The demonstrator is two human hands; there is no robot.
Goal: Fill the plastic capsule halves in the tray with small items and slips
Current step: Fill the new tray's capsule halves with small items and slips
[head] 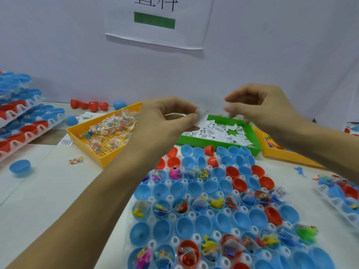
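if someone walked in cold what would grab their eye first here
First, the clear plastic tray of blue and red capsule halves in the foreground, some rows already stuffed with bright toys. Above it, the left hand pinches white paper slips while the right hand reaches toward them, over the green slip tray.

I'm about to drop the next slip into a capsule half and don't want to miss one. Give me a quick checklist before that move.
1. Slip in hand: left hand pinches a white slip: ok.
2. Single slip only: blurred, cannot tell.
3. Right hand free: fingers loosely curled, holding nothing visible: ok.
4. Slip supply: green tray holds many: ok.
5. Empty halves left in the capsule tray: several blue ones: ok.
6. Path clear: both hands above the trays: ok.
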